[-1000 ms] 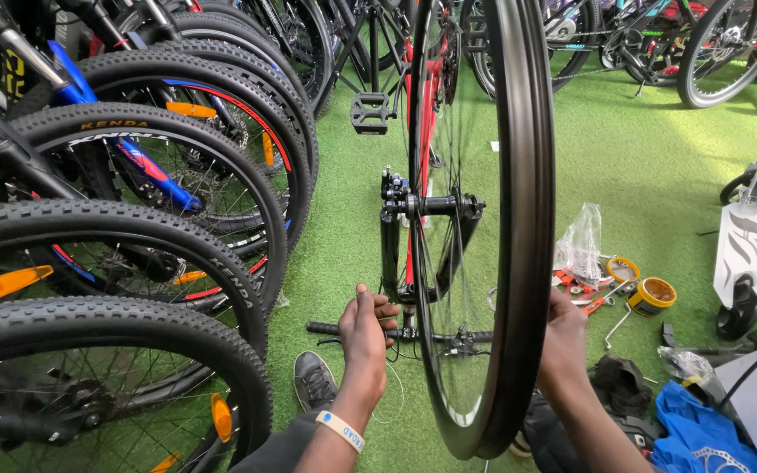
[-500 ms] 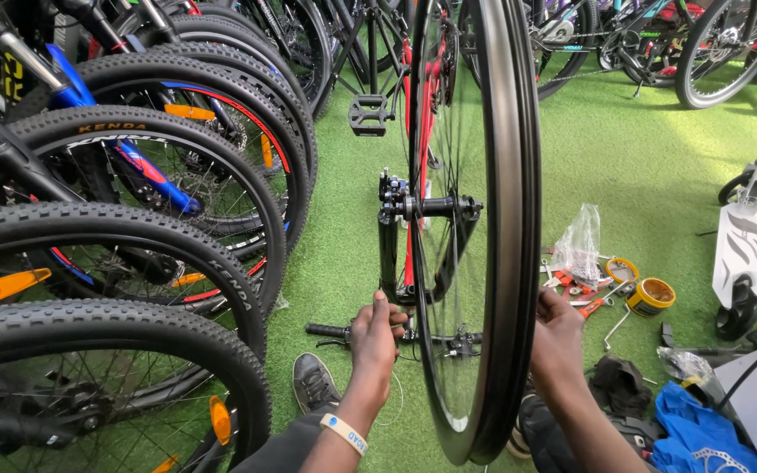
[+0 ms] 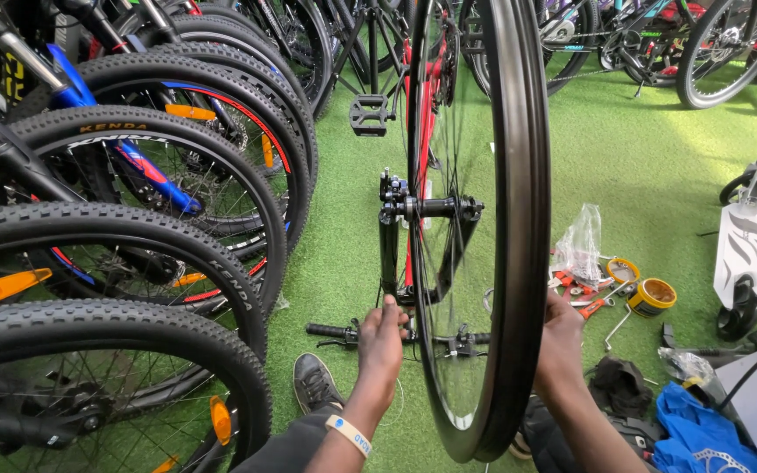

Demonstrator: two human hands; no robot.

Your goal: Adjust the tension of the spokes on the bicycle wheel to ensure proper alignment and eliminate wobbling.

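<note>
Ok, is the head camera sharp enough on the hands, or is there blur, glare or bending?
Head view: even daylight, no harsh glare; left hand and right hand are reasonably sharp; the bare rim bows from wide-angle distortion; spokes look faint and streaky.

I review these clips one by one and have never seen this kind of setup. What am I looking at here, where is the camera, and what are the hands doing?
The camera sits on a person's head and looks down at their own two bare hands; there is no machine. A bicycle stands upside down on green artificial turf, its bare front wheel rim in the air. The left hand grips low on the fork by the handlebar, which rests on the turf. The right hand reaches in from the rim's other side; what it touches is hidden. A row of parked bicycles stands to the left. Small tools, a plastic bag and a yellow tape roll lie to the right.
</note>
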